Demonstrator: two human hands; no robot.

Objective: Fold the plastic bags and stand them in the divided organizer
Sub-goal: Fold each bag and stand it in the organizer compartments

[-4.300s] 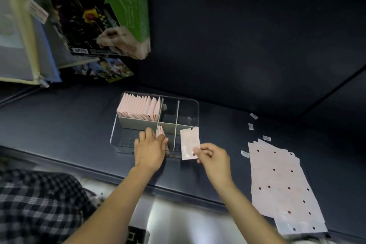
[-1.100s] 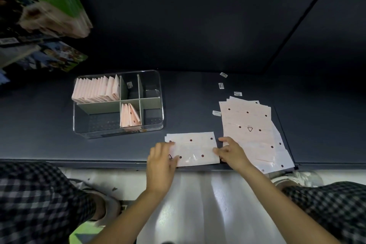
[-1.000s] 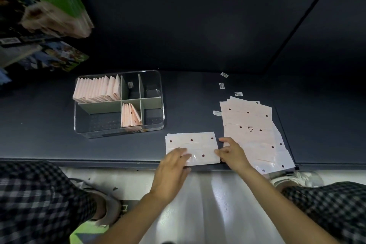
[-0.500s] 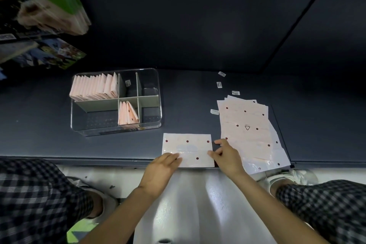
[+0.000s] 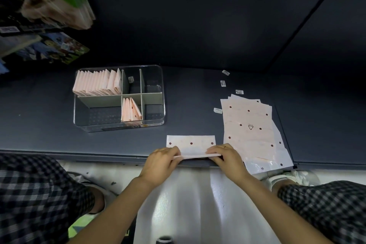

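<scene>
both hands pinch the near edge of a pale pink dotted plastic bag [image 5: 191, 144] and lift it off the dark grey shelf [image 5: 49, 125]: left hand [image 5: 161, 162] on its left corner, right hand [image 5: 227, 157] on its right. the bag lies at the shelf's front edge, between a clear divided plastic organizer [image 5: 118, 127] and a flat stack of unfolded pink bags [image 5: 251, 130]. folded pink bags [image 5: 98, 83] stand in the organizer's back-left compartment, a few more [image 5: 130, 110] in the front-middle one.
</scene>
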